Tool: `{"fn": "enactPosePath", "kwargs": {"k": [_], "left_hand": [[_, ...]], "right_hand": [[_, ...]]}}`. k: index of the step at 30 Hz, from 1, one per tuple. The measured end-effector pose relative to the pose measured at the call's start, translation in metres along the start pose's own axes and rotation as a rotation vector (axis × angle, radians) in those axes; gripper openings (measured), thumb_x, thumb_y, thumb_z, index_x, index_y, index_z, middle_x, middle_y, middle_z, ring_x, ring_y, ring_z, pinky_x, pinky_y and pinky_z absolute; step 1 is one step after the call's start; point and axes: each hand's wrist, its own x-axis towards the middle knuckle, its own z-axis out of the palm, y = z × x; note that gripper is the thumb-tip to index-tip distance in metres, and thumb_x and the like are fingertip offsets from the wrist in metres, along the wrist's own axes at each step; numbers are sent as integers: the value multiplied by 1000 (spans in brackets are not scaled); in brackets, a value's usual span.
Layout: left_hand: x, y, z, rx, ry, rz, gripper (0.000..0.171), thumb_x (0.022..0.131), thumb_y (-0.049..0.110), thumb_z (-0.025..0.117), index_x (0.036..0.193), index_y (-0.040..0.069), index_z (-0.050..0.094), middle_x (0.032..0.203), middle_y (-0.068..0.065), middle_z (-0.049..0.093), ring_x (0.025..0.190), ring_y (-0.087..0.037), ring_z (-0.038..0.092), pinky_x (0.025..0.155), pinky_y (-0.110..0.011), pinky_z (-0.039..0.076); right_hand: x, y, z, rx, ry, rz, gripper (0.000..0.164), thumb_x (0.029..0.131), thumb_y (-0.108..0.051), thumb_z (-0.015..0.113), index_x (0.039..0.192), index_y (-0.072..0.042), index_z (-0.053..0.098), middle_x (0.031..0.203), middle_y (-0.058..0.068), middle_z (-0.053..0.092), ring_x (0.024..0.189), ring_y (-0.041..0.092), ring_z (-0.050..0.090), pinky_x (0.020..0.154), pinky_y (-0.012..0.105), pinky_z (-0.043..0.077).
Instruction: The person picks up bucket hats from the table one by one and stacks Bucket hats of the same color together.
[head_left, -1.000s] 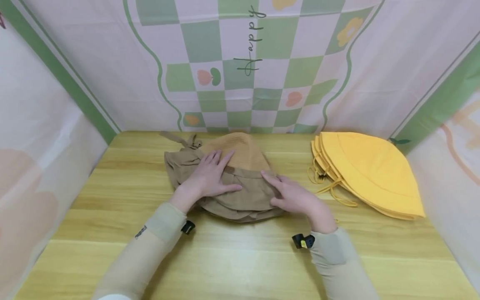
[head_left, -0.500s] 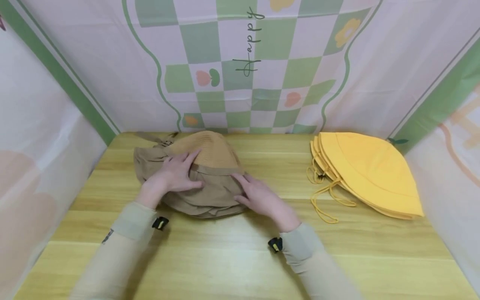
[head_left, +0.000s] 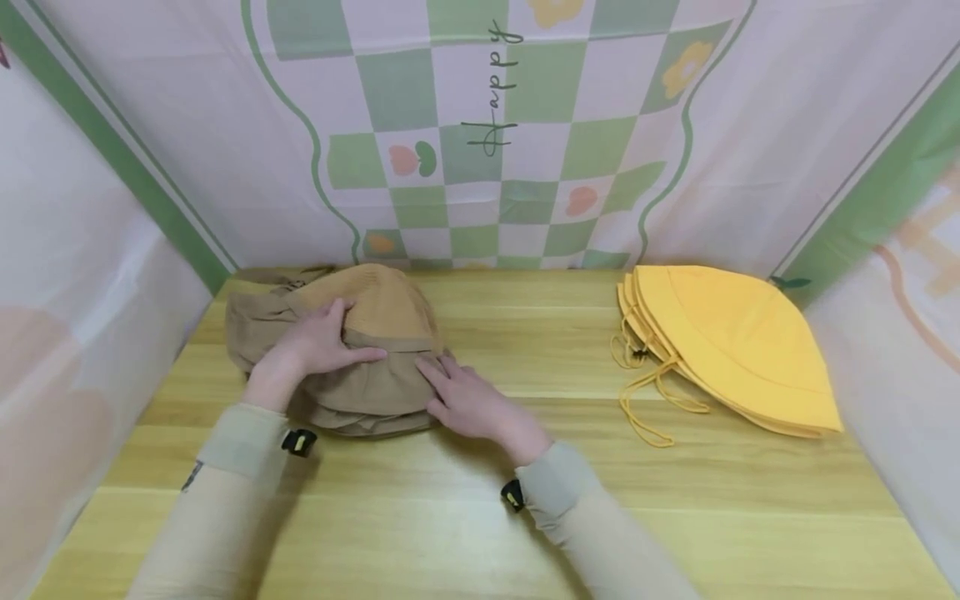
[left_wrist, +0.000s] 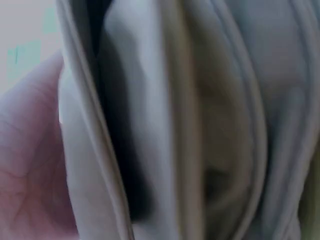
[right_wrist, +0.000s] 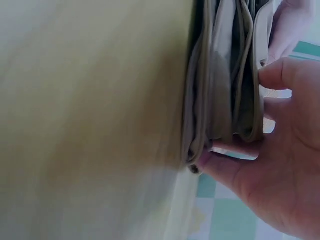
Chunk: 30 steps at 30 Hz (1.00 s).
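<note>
A stack of brown bucket hats (head_left: 390,379), with tan ribbed crowns and several layered brims, lies at the table's left. My left hand (head_left: 311,342) rests spread on top of it, thumb pointing right across the brim. My right hand (head_left: 472,404) touches the stack's right edge, with extended fingers on the top brim. In the right wrist view, the fingers of my right hand (right_wrist: 280,145) lie along the ends of the layered brims (right_wrist: 225,75). The left wrist view is filled by brown brim folds (left_wrist: 175,125), blurred, with part of my left hand (left_wrist: 30,165) beside them.
A stack of yellow bucket hats (head_left: 735,342) lies at the right, its yellow cords (head_left: 652,400) trailing onto the wooden table (head_left: 465,525). A printed checkered cloth (head_left: 480,167) stands along the table's back edge. Brown straps (head_left: 285,277) lie behind the brown hats.
Both hands have slid the brown hat stack leftward across the table, from the middle to the left side. The yellow hats stay in place; their cord has come into fuller view.
</note>
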Motion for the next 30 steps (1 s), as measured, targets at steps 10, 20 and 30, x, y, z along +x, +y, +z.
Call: {"fn": "enactPosePath", "kwargs": {"k": [10,20,30], "left_hand": [[0,-25,-11,1,-34,-40,119,79,77,64,159,4,15,161,-32,20,145,-53,26,116,-66,28],[2,-43,-14,-61,-36,11,118,81,73,65,161,6,8,163,-31,14,147,-53,19,116,-69,23],[-2,-42,-20,15,36,16,109,87,78,49,161,9,11,162,-31,20,146,-54,24,115,-69,26]], "right_hand": [[15,-15,15,-44,35,-37,60,108,-37,39,161,-15,20,163,27,21,150,43,26,123,52,26],[22,-23,20,-28,40,-10,60,108,-40,36,161,-19,16,163,25,21,150,43,28,122,50,28],[20,-19,12,-48,64,-48,60,107,-39,42,160,-20,23,160,26,29,145,42,37,116,50,38]]}}
